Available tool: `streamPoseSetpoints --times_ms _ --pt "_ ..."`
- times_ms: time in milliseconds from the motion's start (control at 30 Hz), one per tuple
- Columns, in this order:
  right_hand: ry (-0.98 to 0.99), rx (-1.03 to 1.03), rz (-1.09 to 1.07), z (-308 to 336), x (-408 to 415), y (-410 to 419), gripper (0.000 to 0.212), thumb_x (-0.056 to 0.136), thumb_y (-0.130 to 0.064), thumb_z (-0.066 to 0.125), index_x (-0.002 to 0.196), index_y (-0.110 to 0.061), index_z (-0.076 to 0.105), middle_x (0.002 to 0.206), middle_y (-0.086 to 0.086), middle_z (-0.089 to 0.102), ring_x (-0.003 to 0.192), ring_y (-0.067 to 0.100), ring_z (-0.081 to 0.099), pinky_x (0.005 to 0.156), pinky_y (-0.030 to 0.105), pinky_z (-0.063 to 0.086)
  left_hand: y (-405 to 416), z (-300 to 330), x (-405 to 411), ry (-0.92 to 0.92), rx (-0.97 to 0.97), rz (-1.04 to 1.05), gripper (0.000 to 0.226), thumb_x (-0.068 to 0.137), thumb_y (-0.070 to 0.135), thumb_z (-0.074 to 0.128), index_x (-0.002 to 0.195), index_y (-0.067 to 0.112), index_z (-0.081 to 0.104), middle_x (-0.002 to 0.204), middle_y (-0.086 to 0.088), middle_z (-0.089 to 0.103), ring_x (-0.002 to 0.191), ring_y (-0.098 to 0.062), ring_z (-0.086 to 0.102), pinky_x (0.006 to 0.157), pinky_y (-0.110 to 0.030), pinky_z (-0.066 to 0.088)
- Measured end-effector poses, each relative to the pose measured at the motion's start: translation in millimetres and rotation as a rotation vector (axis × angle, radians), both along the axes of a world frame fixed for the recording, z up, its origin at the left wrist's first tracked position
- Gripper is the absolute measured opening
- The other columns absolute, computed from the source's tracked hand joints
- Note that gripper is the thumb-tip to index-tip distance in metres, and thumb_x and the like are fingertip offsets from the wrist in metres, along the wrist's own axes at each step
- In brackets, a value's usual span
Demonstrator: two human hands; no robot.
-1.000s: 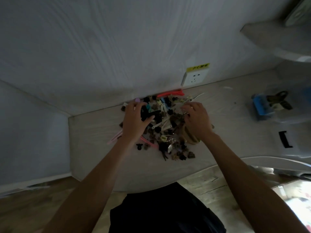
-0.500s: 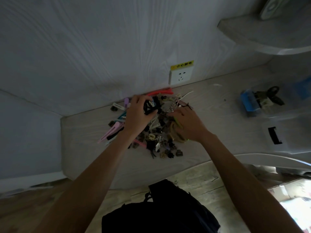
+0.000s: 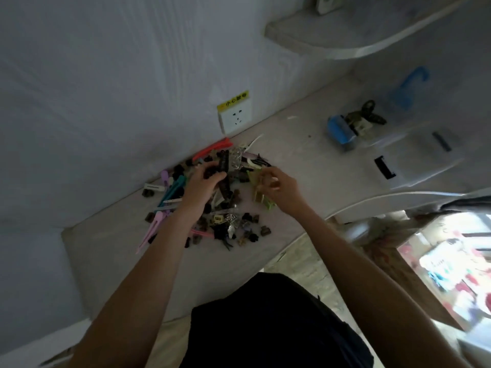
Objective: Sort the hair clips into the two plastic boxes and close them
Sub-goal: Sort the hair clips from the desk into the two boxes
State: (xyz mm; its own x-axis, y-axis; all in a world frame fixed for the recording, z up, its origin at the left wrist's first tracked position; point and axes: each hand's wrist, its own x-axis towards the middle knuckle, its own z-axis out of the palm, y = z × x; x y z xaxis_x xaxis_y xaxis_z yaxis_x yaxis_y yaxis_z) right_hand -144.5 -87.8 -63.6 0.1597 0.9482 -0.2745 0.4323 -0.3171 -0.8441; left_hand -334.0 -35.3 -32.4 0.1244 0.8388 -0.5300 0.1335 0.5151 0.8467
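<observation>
A heap of hair clips (image 3: 225,221) lies on the pale desk (image 3: 297,160) against the wall: long pink, teal and red ones at the left and back, several small dark claw clips in front. My left hand (image 3: 202,184) is over the heap and grips a black clip. My right hand (image 3: 279,187) is just to the right and pinches a greenish-tan clip. Two clear plastic boxes (image 3: 425,144) stand at the right; the farther one holds a blue clip (image 3: 341,131) and a few dark clips.
A white wall socket (image 3: 235,116) with a yellow label sits just behind the heap. A curved shelf (image 3: 345,35) juts out above the boxes. The desk's front edge curves near my right forearm, with floor below.
The view has swung, so the heap sits lower and the boxes nearer. My right hand has lifted off the heap holding a greenish clip. My left hand stays on the dark clip.
</observation>
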Motion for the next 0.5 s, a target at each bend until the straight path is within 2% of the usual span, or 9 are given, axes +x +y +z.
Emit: streamPoseSetpoints --times_ms 67,100,167,233,300,400,500 --pt "0.422 -0.04 -0.252 22.1 17.4 -8.7 0.019 0.086 -0.01 0.063 0.1 -0.019 0.054 0.102 0.01 0.061 0.079 0.02 0.064 0.072 0.033 0.058 0.0 0.2 9.6 -0.143 -0.051 0.068 0.02 0.087 0.014 0.061 0.106 0.016 0.059 0.102 -0.004 0.064 0.09 -0.013 0.065 0.08 -0.025 0.052" --pt "0.614 -0.044 -0.33 32.4 30.0 -12.8 0.015 0.088 -0.01 0.06 0.097 -0.02 0.053 0.099 0.01 0.061 0.077 0.019 0.065 0.071 0.031 0.059 -0.1 0.5 17.6 -0.188 -0.068 0.103 0.017 0.086 0.013 0.062 0.103 0.015 0.059 0.098 -0.003 0.066 0.085 -0.012 0.067 0.075 -0.022 0.054" --pt "0.77 0.033 -0.435 52.2 62.1 -19.0 0.013 0.089 -0.009 0.057 0.093 -0.021 0.052 0.094 0.007 0.063 0.075 0.018 0.067 0.074 0.031 0.059 -1.2 2.8 36.5 -0.216 -0.071 0.128 0.012 0.085 0.013 0.063 0.096 0.016 0.06 0.093 -0.002 0.066 0.078 -0.009 0.068 0.065 -0.019 0.055" --pt "0.687 0.158 -0.487 66.6 102.2 -19.7 0.016 0.085 -0.01 0.061 0.093 -0.022 0.053 0.097 0.006 0.062 0.078 0.018 0.067 0.076 0.033 0.059 -0.4 6.5 60.7 -0.203 -0.05 0.074 0.011 0.085 0.015 0.064 0.095 0.015 0.058 0.091 -0.002 0.066 0.077 -0.011 0.067 0.064 -0.019 0.056" --pt "0.461 0.252 -0.501 74.2 150.4 -12.2 0.024 0.083 -0.006 0.064 0.094 -0.025 0.053 0.097 0.001 0.06 0.082 0.018 0.065 0.075 0.037 0.059 5.4 12.1 95.8 -0.159 0.003 -0.011 0.013 0.085 0.018 0.065 0.094 0.015 0.056 0.088 -0.004 0.064 0.076 -0.013 0.064 0.063 -0.018 0.056" --pt "0.099 0.229 -0.487 78.0 218.3 8.8 0.027 0.08 -0.008 0.066 0.102 -0.02 0.055 0.091 -0.01 0.058 0.089 0.022 0.061 0.076 0.037 0.055 18.0 27.0 166.3 -0.039 0.127 -0.124 0.024 0.083 0.03 0.068 0.093 0.013 0.055 0.082 -0.004 0.063 0.068 -0.012 0.062 0.065 -0.023 0.054" --pt "-0.028 0.229 -0.383 78.8 274.0 29.6 0.03 0.081 -0.008 0.063 0.11 -0.011 0.056 0.103 0.008 0.06 0.087 0.022 0.059 0.076 0.026 0.054 33.8 40.5 252.5 0.201 0.365 -0.239 0.036 0.081 0.046 0.066 0.077 0.013 0.053 0.071 0.0 0.058 0.067 -0.013 0.057 0.063 -0.027 0.044"
